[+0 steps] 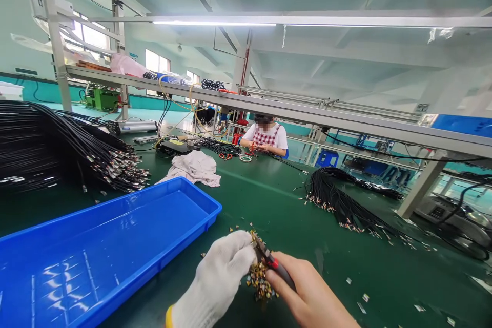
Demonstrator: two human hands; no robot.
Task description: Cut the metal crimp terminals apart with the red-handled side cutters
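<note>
Where pliers (265,254) overlap the left hand (223,272), their tips are indistinct.

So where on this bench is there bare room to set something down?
The widest bare stretch of green tabletop lies between the pale cloth and the black cables at right. The blue tray also looks open inside. It's crowded around the pliers, where small metallic bits are piled, and behind the tray, under heaped cables.

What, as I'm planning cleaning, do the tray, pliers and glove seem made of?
Tray: glossy, probably plastic, given reflections and moulded rim. Pliers: head likely metal by its grey sheen; smooth dark handle, perhaps plastic or rubber. Glove: matte, probably knit fabric, by its ribbed wrist.
</note>
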